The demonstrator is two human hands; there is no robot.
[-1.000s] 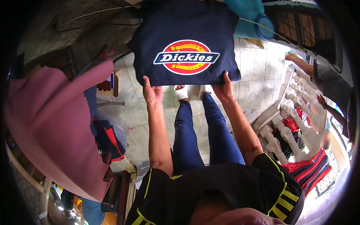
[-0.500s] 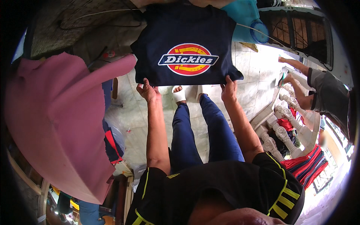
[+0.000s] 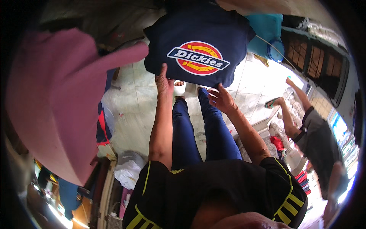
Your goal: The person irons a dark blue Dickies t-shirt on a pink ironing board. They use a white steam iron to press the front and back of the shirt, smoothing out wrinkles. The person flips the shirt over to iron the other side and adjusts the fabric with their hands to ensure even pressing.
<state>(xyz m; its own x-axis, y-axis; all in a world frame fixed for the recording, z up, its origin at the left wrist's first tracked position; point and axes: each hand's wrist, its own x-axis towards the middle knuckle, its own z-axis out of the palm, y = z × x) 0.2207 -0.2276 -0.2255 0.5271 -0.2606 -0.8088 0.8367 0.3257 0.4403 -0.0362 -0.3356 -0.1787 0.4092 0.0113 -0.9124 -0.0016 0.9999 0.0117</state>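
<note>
One navy garment (image 3: 200, 32) is held out ahead, above the pale tiled floor (image 3: 133, 99), its face bearing a red and yellow oval print (image 3: 198, 46) that tilts down toward the right. The left hand (image 3: 164, 82) grips the near edge close to its left corner, the thumb laid on top and the fingers mostly hidden beneath. The right hand (image 3: 222, 99) is farther along the same edge, its thumb tip at the hem and its fingers loosely curled; whether it actually pinches the fabric cannot be told from this angle. Beyond the garment's right side is a turquoise container (image 3: 263, 34). At the left, a large pink cloth (image 3: 61, 95) reaches close to the garment with its narrow end. A co-worker (image 3: 320, 141) in dark clothes is over at the right.
</note>
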